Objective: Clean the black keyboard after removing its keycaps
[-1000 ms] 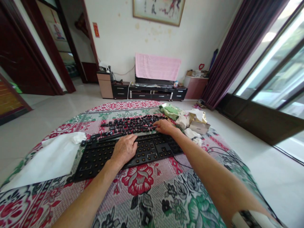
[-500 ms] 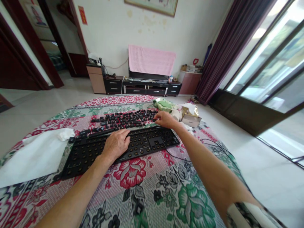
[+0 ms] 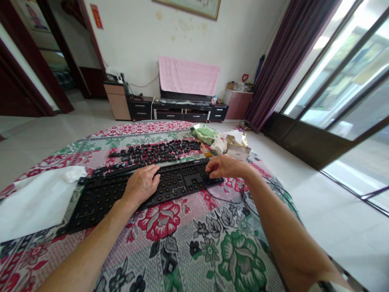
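Note:
A black keyboard (image 3: pixel 170 184) without its keycaps lies slanted across the table, with small round light-brown spots showing in its key positions. My left hand (image 3: pixel 142 181) rests flat on its middle, fingers stretched toward the back edge. Over the number pad at the right end, my right hand (image 3: pixel 223 166) has its fingertips pinched on a small black keycap, mostly hidden by the fingers. Behind the keyboard spreads a heap of loose black keycaps (image 3: pixel 152 152). The keyboard's cable (image 3: pixel 225 200) runs off to the right under my right arm.
A white cloth (image 3: pixel 36 202) lies left of the keyboard. Back right are a green plastic bag (image 3: pixel 206 134), crumpled white tissue (image 3: pixel 219 144) and an open box (image 3: pixel 238 152). A flowered tablecloth (image 3: pixel 194 247) covers the round table. Beyond stands a low TV cabinet (image 3: pixel 182 115).
My right hand has come from the right edge of the keycap heap toward me, onto the number pad. My left hand stays on the keyboard. The view has turned slightly right.

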`<action>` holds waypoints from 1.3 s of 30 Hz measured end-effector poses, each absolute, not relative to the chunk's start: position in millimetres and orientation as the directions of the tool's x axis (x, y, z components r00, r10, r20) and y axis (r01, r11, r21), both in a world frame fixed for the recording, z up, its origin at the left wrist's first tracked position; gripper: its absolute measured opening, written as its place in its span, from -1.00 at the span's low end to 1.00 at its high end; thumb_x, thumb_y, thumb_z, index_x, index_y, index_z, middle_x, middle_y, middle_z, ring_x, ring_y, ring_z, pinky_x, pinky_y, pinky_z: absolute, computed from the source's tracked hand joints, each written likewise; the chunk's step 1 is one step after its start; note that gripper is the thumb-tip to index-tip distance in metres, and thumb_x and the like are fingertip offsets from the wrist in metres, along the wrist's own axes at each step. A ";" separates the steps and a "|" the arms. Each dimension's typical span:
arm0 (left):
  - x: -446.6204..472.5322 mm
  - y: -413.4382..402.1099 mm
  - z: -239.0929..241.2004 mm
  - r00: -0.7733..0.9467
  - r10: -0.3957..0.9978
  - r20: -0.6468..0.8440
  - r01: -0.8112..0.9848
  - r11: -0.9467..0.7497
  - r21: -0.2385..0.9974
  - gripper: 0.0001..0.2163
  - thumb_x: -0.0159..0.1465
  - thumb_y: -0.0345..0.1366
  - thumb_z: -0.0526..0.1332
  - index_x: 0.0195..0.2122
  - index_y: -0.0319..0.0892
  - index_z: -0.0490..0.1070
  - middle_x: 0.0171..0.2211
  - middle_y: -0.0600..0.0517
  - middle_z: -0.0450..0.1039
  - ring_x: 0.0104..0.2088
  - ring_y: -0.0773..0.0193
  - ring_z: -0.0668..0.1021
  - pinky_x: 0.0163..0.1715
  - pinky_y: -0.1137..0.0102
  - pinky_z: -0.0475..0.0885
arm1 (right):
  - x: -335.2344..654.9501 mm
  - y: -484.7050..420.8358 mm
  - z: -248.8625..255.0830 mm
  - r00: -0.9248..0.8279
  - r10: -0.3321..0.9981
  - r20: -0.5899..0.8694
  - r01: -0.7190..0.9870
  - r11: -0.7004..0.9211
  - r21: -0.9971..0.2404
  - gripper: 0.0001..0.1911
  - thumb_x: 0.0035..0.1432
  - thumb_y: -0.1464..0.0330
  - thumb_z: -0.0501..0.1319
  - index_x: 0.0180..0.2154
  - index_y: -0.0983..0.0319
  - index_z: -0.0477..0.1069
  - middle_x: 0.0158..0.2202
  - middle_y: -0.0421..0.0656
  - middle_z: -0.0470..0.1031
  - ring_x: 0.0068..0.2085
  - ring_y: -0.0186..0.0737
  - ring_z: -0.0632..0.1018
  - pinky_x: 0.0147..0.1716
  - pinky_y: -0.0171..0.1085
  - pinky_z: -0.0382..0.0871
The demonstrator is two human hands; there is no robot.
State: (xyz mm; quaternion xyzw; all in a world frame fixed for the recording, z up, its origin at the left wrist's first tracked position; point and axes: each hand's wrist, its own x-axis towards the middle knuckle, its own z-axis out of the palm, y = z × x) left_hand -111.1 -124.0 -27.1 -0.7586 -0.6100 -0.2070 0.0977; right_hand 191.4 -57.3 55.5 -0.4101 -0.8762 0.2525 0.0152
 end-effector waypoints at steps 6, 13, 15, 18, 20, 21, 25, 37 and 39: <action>-112.7 -122.7 -29.1 0.177 0.883 0.435 0.964 -0.245 0.105 -0.63 0.24 -0.25 -0.02 -0.05 -0.26 0.44 -0.03 -0.11 0.45 -0.06 0.13 0.50 0.01 0.29 0.35 | 187.1 -64.7 47.6 -0.671 0.704 -0.231 0.731 0.576 -0.367 -0.75 -0.12 0.43 0.22 -0.30 0.26 0.52 -0.43 -0.21 0.49 -0.45 -0.36 0.44 -0.46 -0.41 0.26; -113.8 -121.6 -30.6 0.171 0.886 0.431 0.962 -0.244 0.121 -0.64 0.24 -0.25 -0.02 -0.05 -0.22 0.44 -0.03 -0.10 0.45 -0.06 0.14 0.50 0.02 0.27 0.34 | 189.3 -59.9 36.7 -0.704 0.681 -0.200 0.702 0.628 -0.336 -0.78 -0.13 0.42 0.22 -0.34 0.26 0.54 -0.45 -0.22 0.49 -0.46 -0.36 0.45 -0.48 -0.41 0.25; -113.1 -122.3 -29.5 0.167 0.887 0.430 0.963 -0.240 0.120 -0.64 0.24 -0.25 -0.02 -0.05 -0.23 0.44 -0.03 -0.09 0.45 -0.06 0.15 0.50 0.02 0.29 0.34 | 189.3 -60.3 36.4 -0.703 0.681 -0.207 0.704 0.621 -0.345 -0.77 -0.13 0.42 0.23 -0.34 0.26 0.54 -0.45 -0.21 0.50 -0.46 -0.36 0.45 -0.48 -0.42 0.26; -111.6 -123.5 -27.4 0.161 0.887 0.432 0.965 -0.233 0.119 -0.63 0.24 -0.25 -0.02 -0.05 -0.24 0.44 -0.03 -0.10 0.45 -0.06 0.15 0.50 0.02 0.30 0.35 | 188.5 -61.2 36.6 -0.688 0.692 -0.220 0.718 0.602 -0.350 -0.77 -0.14 0.42 0.24 -0.33 0.25 0.54 -0.44 -0.21 0.51 -0.46 -0.37 0.46 -0.49 -0.43 0.25; -110.9 -124.0 -26.7 0.158 0.890 0.428 0.966 -0.228 0.119 -0.64 0.24 -0.25 -0.02 -0.05 -0.23 0.44 -0.03 -0.10 0.45 -0.06 0.15 0.50 0.02 0.29 0.35 | 187.6 -61.8 36.9 -0.679 0.699 -0.227 0.726 0.592 -0.350 -0.76 -0.14 0.42 0.24 -0.33 0.25 0.53 -0.44 -0.21 0.51 -0.46 -0.37 0.46 -0.50 -0.43 0.25; -110.8 -124.0 -26.6 0.157 0.891 0.426 0.967 -0.226 0.117 -0.64 0.24 -0.25 -0.02 -0.05 -0.23 0.44 -0.03 -0.09 0.45 -0.05 0.15 0.50 0.02 0.28 0.34 | 187.1 -62.1 37.2 -0.677 0.700 -0.228 0.728 0.589 -0.352 -0.76 -0.14 0.43 0.24 -0.32 0.25 0.53 -0.44 -0.21 0.51 -0.46 -0.37 0.46 -0.50 -0.43 0.25; -111.5 -123.5 -27.7 0.162 0.892 0.422 0.968 -0.226 0.108 -0.63 0.24 -0.25 -0.03 -0.04 -0.23 0.43 -0.03 -0.09 0.45 -0.04 0.16 0.49 0.03 0.29 0.34 | 185.9 -63.2 38.4 -0.674 0.705 -0.222 0.730 0.587 -0.350 -0.78 -0.15 0.44 0.25 -0.34 0.26 0.53 -0.45 -0.21 0.51 -0.46 -0.36 0.46 -0.50 -0.43 0.25; -111.6 -124.0 -26.9 0.172 0.893 0.416 0.968 -0.231 0.094 -0.63 0.25 -0.25 -0.03 -0.04 -0.26 0.43 -0.02 -0.10 0.44 -0.04 0.15 0.49 0.03 0.30 0.33 | 183.7 -61.8 41.0 -0.641 0.720 -0.266 0.760 0.548 -0.351 -0.78 -0.18 0.45 0.28 -0.36 0.25 0.55 -0.48 -0.24 0.49 -0.49 -0.38 0.42 -0.54 -0.43 0.22; -111.2 -124.4 -26.5 0.168 0.894 0.416 0.971 -0.224 0.089 -0.62 0.25 -0.24 -0.03 -0.03 -0.25 0.43 -0.02 -0.10 0.45 -0.04 0.16 0.49 0.03 0.31 0.33 | 182.7 -62.2 42.1 -0.637 0.723 -0.269 0.765 0.548 -0.339 -0.78 -0.18 0.45 0.28 -0.36 0.25 0.55 -0.49 -0.23 0.49 -0.49 -0.38 0.42 -0.54 -0.43 0.22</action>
